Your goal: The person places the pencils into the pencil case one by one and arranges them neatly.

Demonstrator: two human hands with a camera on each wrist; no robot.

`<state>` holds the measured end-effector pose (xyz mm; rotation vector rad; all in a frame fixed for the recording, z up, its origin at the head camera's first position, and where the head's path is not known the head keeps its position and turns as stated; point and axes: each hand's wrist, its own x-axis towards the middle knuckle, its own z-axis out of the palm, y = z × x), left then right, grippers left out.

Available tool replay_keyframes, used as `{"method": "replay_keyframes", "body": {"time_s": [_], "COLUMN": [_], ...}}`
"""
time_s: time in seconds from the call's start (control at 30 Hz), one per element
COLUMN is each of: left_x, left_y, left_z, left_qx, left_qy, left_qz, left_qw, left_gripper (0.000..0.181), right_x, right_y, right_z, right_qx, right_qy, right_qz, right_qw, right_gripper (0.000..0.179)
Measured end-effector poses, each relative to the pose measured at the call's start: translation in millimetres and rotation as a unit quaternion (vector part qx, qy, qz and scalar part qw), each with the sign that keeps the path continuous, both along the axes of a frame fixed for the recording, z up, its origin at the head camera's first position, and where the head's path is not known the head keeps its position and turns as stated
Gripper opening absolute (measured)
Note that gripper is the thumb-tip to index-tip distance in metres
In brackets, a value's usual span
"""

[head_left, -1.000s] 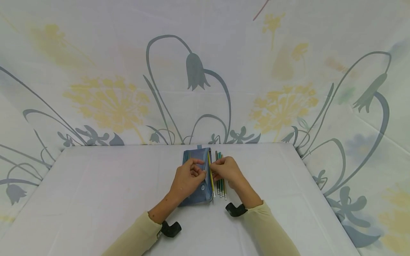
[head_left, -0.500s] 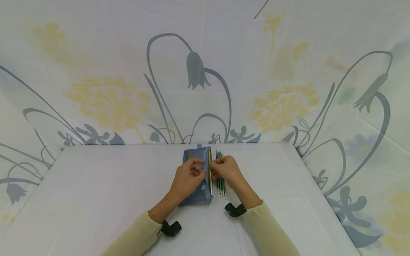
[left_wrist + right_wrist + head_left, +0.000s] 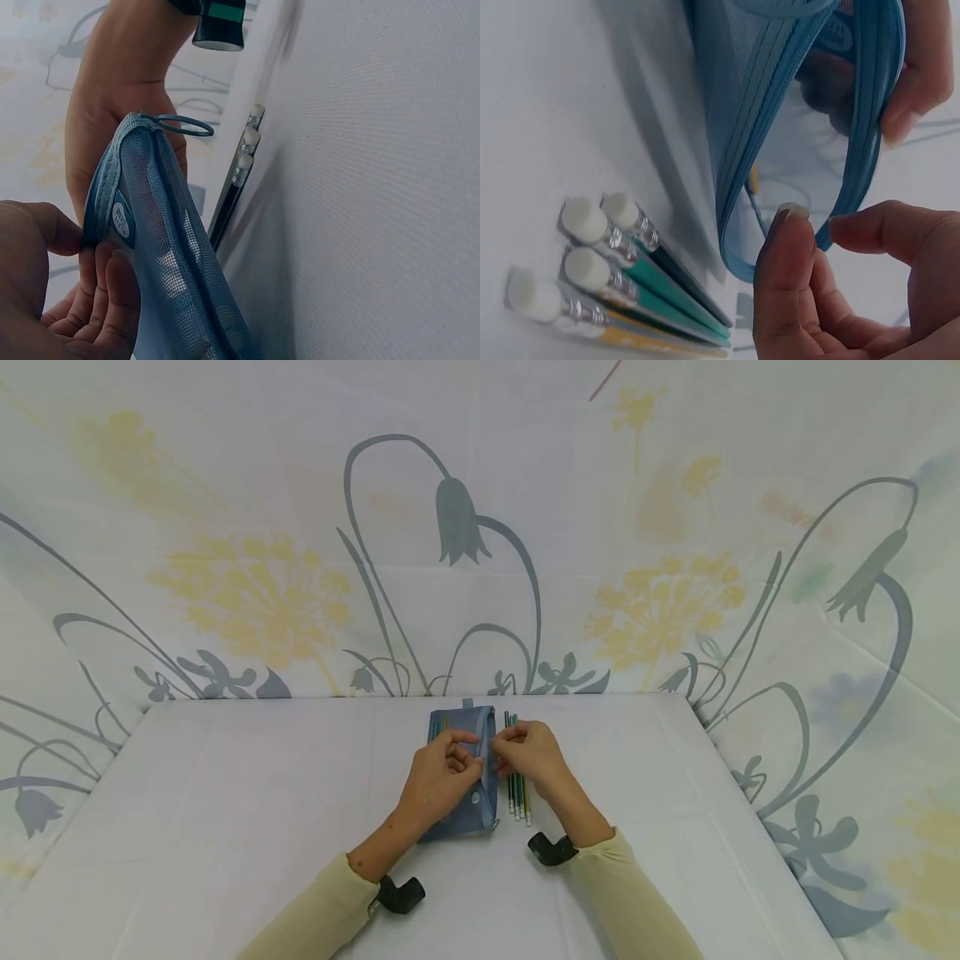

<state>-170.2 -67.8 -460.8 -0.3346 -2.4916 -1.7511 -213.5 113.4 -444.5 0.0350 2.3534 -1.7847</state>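
A blue mesh pencil case (image 3: 465,818) lies on the table with its zipped mouth spread apart. My left hand (image 3: 442,777) pinches one edge of that mouth between thumb and fingers, beside a round white label. On the opposite side, my right hand (image 3: 532,756) has its thumb and forefinger on the rim (image 3: 739,262) near the far end, pinching it. Inside, a yellow pencil end (image 3: 753,180) shows through the opening, and more pencils show dimly through the mesh. Several eraser-tipped pencils (image 3: 519,806), green, dark and yellow, lie side by side right of the case, partly under my right hand.
A white cloth covers the table (image 3: 262,810). Behind it rises a cloth backdrop (image 3: 300,485) printed with flowers. Black wrist cameras (image 3: 401,896) stick out beside both forearms. A zip ring (image 3: 184,126) hangs at the case's near end.
A yellow pencil that lay along the case's open edge has slid inside and out of the head view. My left hand stays in place; my right has shifted slightly.
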Motion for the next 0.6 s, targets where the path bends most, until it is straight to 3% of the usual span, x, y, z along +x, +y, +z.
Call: {"method": "replay_keyframes", "body": {"time_s": [0.23, 0.6], "left_x": [-0.1, 0.1], "left_y": [-0.2, -0.3], "left_z": [0.7, 0.8], "left_qx": [0.002, 0.007], "left_qy": [0.003, 0.002], "left_qz": [-0.002, -0.003], "left_qw": [1.0000, 1.0000], "left_gripper": [0.031, 0.031], "right_x": [-6.2, -10.4], "right_y": [8, 24], "right_z": [-4.0, -3.8], "right_qx": [0.052, 0.093], "right_qy": [0.030, 0.053], "right_qz": [-0.012, -0.003], "right_qw": [0.9981, 0.9943], "right_gripper": [0.012, 0.009]}}
